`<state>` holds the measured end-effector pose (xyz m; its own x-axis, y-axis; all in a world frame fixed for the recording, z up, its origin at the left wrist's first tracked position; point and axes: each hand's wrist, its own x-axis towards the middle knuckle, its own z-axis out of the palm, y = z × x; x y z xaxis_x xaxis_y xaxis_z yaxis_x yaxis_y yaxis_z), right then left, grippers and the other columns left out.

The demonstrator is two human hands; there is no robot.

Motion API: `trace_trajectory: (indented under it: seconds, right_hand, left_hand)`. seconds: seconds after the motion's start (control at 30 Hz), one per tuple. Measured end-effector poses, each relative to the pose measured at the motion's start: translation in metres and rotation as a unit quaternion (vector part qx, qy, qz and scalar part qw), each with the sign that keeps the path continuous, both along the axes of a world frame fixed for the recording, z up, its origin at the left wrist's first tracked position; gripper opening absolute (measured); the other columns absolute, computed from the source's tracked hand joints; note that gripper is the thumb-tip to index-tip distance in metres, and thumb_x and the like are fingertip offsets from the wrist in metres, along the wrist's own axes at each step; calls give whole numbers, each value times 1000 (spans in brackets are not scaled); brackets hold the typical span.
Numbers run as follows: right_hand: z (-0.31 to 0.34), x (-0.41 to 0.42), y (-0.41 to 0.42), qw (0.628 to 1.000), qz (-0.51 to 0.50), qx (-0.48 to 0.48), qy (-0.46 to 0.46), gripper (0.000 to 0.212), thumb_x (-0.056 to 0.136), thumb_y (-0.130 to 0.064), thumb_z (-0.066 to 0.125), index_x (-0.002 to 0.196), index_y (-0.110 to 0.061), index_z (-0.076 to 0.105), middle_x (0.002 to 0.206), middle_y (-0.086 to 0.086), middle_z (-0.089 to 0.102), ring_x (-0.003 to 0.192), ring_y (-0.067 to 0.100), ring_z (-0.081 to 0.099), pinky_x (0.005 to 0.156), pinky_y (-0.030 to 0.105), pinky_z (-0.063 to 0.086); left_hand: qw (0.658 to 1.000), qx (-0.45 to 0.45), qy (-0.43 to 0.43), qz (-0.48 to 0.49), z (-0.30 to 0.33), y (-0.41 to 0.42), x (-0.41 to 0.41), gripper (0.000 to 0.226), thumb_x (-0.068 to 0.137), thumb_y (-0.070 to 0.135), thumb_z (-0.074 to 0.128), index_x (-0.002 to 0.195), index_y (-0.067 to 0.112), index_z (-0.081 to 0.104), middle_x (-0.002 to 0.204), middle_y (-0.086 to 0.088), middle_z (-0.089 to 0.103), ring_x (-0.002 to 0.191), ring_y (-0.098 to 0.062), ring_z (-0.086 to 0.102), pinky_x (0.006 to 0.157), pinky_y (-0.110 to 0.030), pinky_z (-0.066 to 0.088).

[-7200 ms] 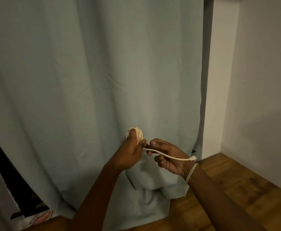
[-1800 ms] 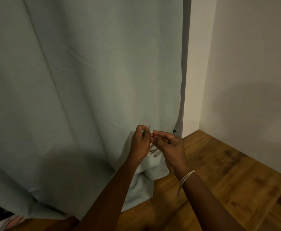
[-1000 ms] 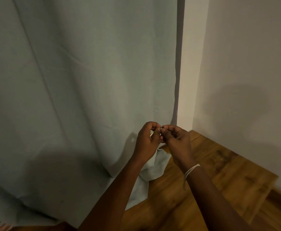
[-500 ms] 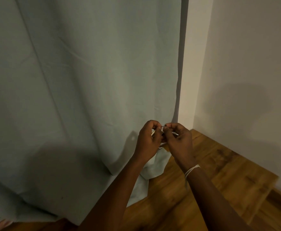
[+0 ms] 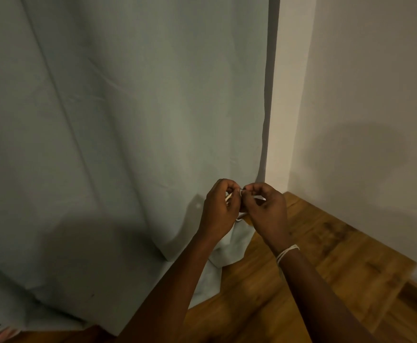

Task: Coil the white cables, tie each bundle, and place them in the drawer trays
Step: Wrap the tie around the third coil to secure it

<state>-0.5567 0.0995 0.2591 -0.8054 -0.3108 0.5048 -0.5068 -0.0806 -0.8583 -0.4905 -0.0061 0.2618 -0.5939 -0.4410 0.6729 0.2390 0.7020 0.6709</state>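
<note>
White cable bundle [image 5: 228, 195] sits up in the air betw. both hands, mostly hidden; only a few pale loops show at the inner edge of the left palm, plus a short bit of cable peeking out below the hands approx. where the two wrists' sides meet. A thin dark tie [image 5: 241, 189] spans the small gap betw. the two sets of fingertips, just above the bundle; too small to tell what it's made of. Left hand [image 5: 218, 206] has fingers curled round the loops, thumb and forefinger pinched at the tie's left end. Right hand [image 5: 264, 211] is curled too, thumb and forefinger nipping the tie's right end, other fingers bent in toward the palm; whether they also touch the cable can't be told. Hands are knuckle to knuckle, nearly touching. Right wrist carries a white band [image 5: 286, 252] wrapped a few turns. Behind the hands hangs a pale grey-green curtain [image 5: 128, 120], its hem pooling on the wood floor [image 5: 326, 280] just under the hands. To the right, a plain light wall [image 5: 375, 95] meets the floor w/ a corner behind the curtain edge; shadow of the person falls on it. Light is dim, warm.
</note>
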Motion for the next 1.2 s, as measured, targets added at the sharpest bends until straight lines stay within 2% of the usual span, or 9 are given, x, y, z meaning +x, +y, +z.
trace_trajectory:
  seconds: [0.17, 0.3, 0.47, 0.57, 0.7, 0.87, 1.0, 1.2]
  right_hand:
    - [0, 1, 7, 1000, 22, -14, -15, 8, 90, -12, 70, 97, -8, 72, 89, 5, 72, 75, 18, 73, 61, 24, 61]
    - [-2, 2, 10, 998, 43, -32, -28, 11, 90, -11, 70, 98, -4, 71, 90, 9, 73, 70, 15, 74, 59, 21, 59]
    - [4, 2, 14, 994, 81, -59, -41, 14, 90, -6, 70, 100, 2, 72, 89, 10, 74, 66, 13, 74, 59, 19, 58]
    - [6, 1, 16, 985, 123, -89, -77, 14, 90, -4, 69, 101, 3, 73, 90, 16, 74, 74, 24, 76, 66, 31, 62]
    - [8, -1, 19, 975, 156, -104, -119, 14, 90, -4, 68, 102, 2, 73, 90, 20, 75, 77, 34, 75, 72, 39, 63]
    - [12, -4, 22, 967, 177, -102, -154, 15, 87, -1, 70, 101, 4, 72, 89, 19, 75, 74, 35, 75, 71, 39, 64]
    - [13, -5, 23, 971, 171, -91, -139, 12, 87, -2, 71, 98, 3, 72, 86, 15, 76, 71, 33, 75, 70, 40, 64]
    - [13, -6, 23, 972, 159, -93, -145, 14, 86, -3, 72, 98, 3, 71, 87, 16, 75, 70, 32, 75, 69, 39, 63]
  left_hand:
    - [999, 11, -26, -29, -2, -3, 1, 13, 95, 23, 57, 99, 12, 60, 97, -4, 64, 89, -19, 65, 74, -40, 60]
    - [999, -5, -28, -44, 1, -2, 2, 9, 96, 19, 59, 100, 11, 61, 97, -4, 64, 90, -17, 63, 74, -29, 59]
    - [998, -16, -28, -45, 4, -2, 2, 9, 97, 14, 57, 99, 7, 63, 97, -2, 61, 89, -10, 60, 74, -10, 48]
    - [999, 11, -18, -28, 7, 1, 1, 10, 97, 14, 57, 99, 6, 64, 97, -1, 62, 90, -8, 61, 73, -7, 47]
    - [998, 48, -19, -32, 8, 1, 0, 12, 97, 17, 57, 99, 8, 64, 97, 0, 64, 92, -11, 62, 72, -7, 47]
    - [995, 80, -33, -47, 9, 1, 0, 11, 97, 19, 57, 97, 11, 65, 97, -2, 66, 91, -14, 65, 71, -12, 50]
    - [992, 102, -38, -64, 8, 3, 0, 10, 97, 20, 58, 96, 13, 65, 97, -4, 67, 89, -15, 67, 69, -16, 54]
    - [993, 94, -30, -63, 7, 4, -2, 7, 97, 20, 58, 93, 24, 63, 96, 0, 67, 88, -12, 67, 71, -17, 55]
